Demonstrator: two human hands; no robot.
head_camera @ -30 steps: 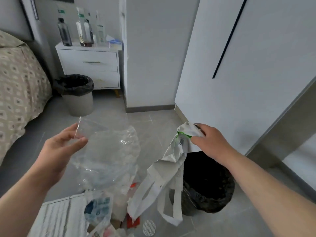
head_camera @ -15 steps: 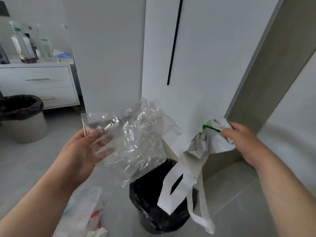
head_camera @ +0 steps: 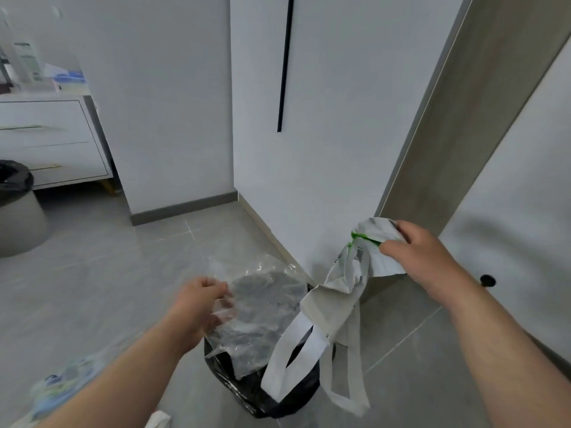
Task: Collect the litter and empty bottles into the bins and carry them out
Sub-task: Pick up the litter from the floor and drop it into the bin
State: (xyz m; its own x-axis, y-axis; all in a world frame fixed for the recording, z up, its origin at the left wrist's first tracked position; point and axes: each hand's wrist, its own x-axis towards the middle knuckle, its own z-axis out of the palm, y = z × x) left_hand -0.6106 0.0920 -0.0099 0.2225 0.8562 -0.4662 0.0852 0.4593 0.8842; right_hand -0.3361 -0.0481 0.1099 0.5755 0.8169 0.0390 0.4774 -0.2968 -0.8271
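My left hand (head_camera: 197,307) grips a crumpled clear plastic bag (head_camera: 262,307) and holds it low over a bin lined with a black bag (head_camera: 247,396) on the floor below me. The plastic covers most of the bin's mouth. My right hand (head_camera: 417,257) grips the bunched top of a white bag with green print (head_camera: 343,285). Its long handles (head_camera: 296,362) dangle down over the bin's right rim.
A second black-lined bin (head_camera: 15,208) stands at the far left, beside a white nightstand (head_camera: 49,140) with bottles (head_camera: 27,63) on top. White cupboard doors and a wall rise straight ahead. Blurred litter (head_camera: 61,384) lies on the grey tiled floor at the lower left.
My left hand has lowered the clear plastic bag from chest height down onto the bin's mouth. The view has swung right and down, and my right hand stays on the white bag.
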